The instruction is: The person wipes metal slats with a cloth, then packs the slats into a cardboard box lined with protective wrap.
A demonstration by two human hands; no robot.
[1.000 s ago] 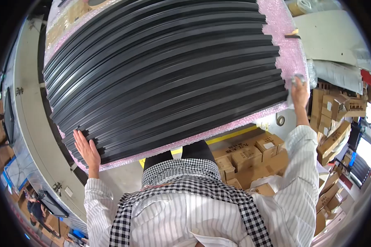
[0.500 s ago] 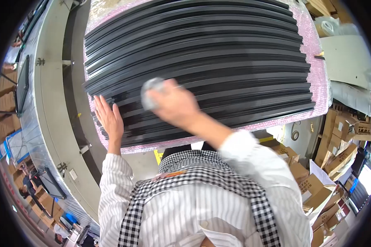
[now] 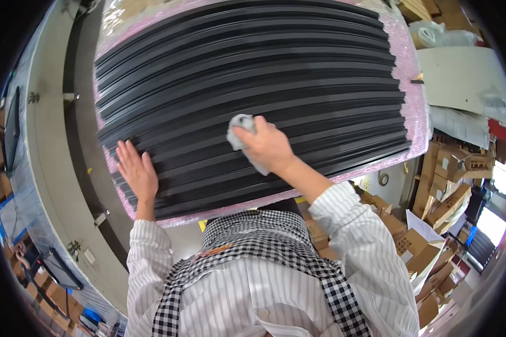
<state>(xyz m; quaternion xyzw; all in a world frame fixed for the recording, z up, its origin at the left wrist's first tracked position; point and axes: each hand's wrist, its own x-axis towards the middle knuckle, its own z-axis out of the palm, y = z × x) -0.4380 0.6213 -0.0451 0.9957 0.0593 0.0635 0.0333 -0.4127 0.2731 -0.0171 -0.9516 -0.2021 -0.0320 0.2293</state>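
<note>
Head view, sole camera.

Item: black ribbed strips (image 3: 253, 73), set side by side, sheet-like. Location: directly before the person, beneath both hands, on pink bubble wrap (image 3: 413, 115) that shows along the right, near and left edges. Long axis: left to right across the body, bowed by the lens. Left and right ends stepped, not flush.

Item: left hand (image 3: 139, 174). Laid flat near the left ends of the nearer strips; fingers extended, thumb apart, gripping nothing.

Item: right hand (image 3: 269, 147). Fingers closed about a crumpled grey cloth (image 3: 240, 139), which appears to lie against the strips; exact contact beneath the hand cannot be told.

Governing relation: the cloth sits around mid-length of the strips, in their nearer half. From the right fingers, the strips run away both ways, leftward to the left hand and rightward to the far-off right ends. Right hand nearer the middle and the right ends; left hand nearer the left ends. Right forearm slants across the strips' long axis.

Surroundings: checkered apron (image 3: 253, 247) over striped sleeves; cardboard boxes (image 3: 416, 244) at lower right; tape roll (image 3: 383, 179) beyond the near right corner.
</note>
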